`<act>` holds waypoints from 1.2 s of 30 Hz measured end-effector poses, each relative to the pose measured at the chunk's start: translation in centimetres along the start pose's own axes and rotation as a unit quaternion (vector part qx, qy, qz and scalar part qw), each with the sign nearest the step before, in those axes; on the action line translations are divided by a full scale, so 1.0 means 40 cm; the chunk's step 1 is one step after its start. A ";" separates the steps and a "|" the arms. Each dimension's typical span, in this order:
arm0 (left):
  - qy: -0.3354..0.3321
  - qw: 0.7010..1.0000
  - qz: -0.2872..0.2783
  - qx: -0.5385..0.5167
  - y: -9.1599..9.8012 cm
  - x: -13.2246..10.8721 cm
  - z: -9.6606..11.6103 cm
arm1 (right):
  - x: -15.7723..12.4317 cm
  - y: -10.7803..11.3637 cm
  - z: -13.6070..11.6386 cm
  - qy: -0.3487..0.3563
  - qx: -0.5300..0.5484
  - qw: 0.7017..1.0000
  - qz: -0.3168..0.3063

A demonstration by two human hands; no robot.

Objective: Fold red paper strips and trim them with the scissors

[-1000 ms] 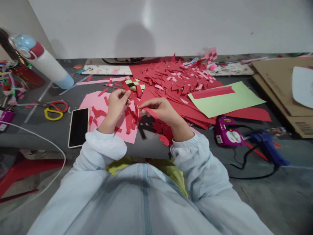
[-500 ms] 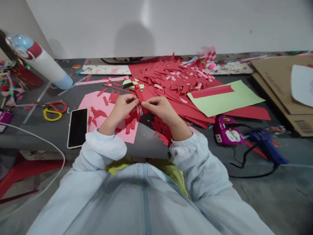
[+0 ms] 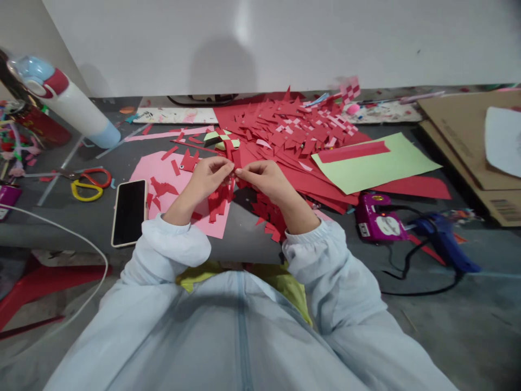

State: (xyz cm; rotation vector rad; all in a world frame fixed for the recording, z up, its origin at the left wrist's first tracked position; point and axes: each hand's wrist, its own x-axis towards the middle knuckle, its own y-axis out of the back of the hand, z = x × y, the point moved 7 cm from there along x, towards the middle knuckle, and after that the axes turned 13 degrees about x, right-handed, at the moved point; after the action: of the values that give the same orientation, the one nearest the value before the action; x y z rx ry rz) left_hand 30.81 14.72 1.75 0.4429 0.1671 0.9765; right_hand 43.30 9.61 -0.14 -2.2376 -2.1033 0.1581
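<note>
My left hand (image 3: 214, 172) and my right hand (image 3: 260, 176) meet at the middle of the table, fingertips pinched close together. Between them is a red paper strip (image 3: 237, 157), gripped at its lower end by both hands. Under my left hand lies a pink paper sheet (image 3: 211, 231) with red paper cuttings (image 3: 161, 187) on it. A small red paper piece with an eye (image 3: 188, 161) rests just left of my left hand. Beyond my fingers spreads a large heap of red cut paper (image 3: 285, 130). More red scraps (image 3: 268, 217) lie beneath my right wrist.
A phone (image 3: 130, 214), scissors (image 3: 89, 182) and a white bottle (image 3: 77, 108) are at the left. At the right are a green sheet (image 3: 345, 176) with a red strip, a purple box (image 3: 378, 220), a blue glue gun (image 3: 445, 244) with its cord, and cardboard (image 3: 459, 130).
The red paper strip has tilted more upright between my fingertips. Both hands stay in nearly the same place.
</note>
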 end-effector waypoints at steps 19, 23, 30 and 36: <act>-0.034 0.996 0.004 0.082 0.008 -0.006 0.017 | 0.001 -0.009 0.011 -0.001 -0.012 1.000 -0.027; -0.026 0.996 0.008 0.082 0.010 -0.006 0.015 | 0.000 -0.014 0.005 -0.002 -0.010 0.999 -0.032; -0.040 0.995 0.021 0.085 0.013 -0.003 0.001 | 0.003 -0.006 -0.004 0.012 0.030 0.999 0.005; -0.052 0.992 0.005 0.115 0.010 -0.006 0.016 | 0.015 0.031 -0.006 0.047 0.080 0.992 0.091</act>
State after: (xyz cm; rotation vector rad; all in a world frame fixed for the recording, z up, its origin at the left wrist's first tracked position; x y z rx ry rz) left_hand 30.58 14.53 2.47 0.7060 0.1836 0.9461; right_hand 44.60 10.12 -0.06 -2.2903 -1.7727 0.2165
